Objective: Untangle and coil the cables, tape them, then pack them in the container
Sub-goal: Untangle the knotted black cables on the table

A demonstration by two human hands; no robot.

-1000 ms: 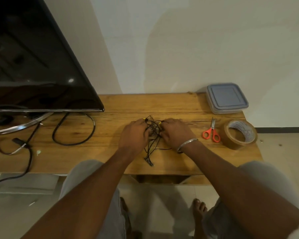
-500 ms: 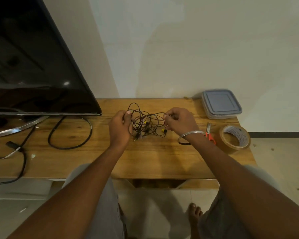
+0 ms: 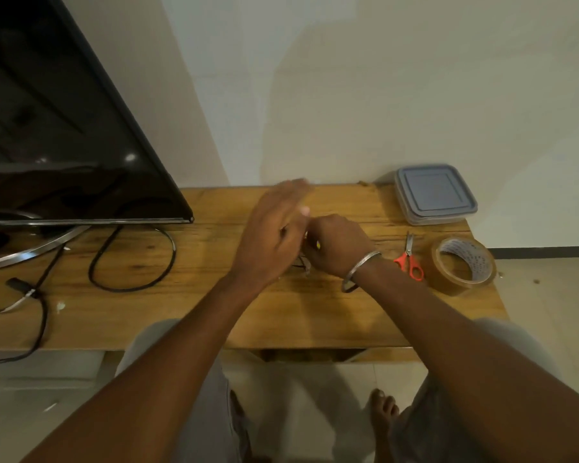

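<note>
The right hand [image 3: 336, 243] is closing round the cables [image 3: 303, 260], bunched between both hands. The left hand [image 3: 274, 235] is spreading open, blurred, probably working loops loose. Container [image 3: 435, 195] and tape [image 3: 463, 264] are waiting beyond the right hand.

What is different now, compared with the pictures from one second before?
The tangled black cables, spread wide between the hands before, are now bunched in the closed right hand. The left hand has opened and swept across them. Red-handled scissors, brown tape roll and lidded grey container stayed.
</note>
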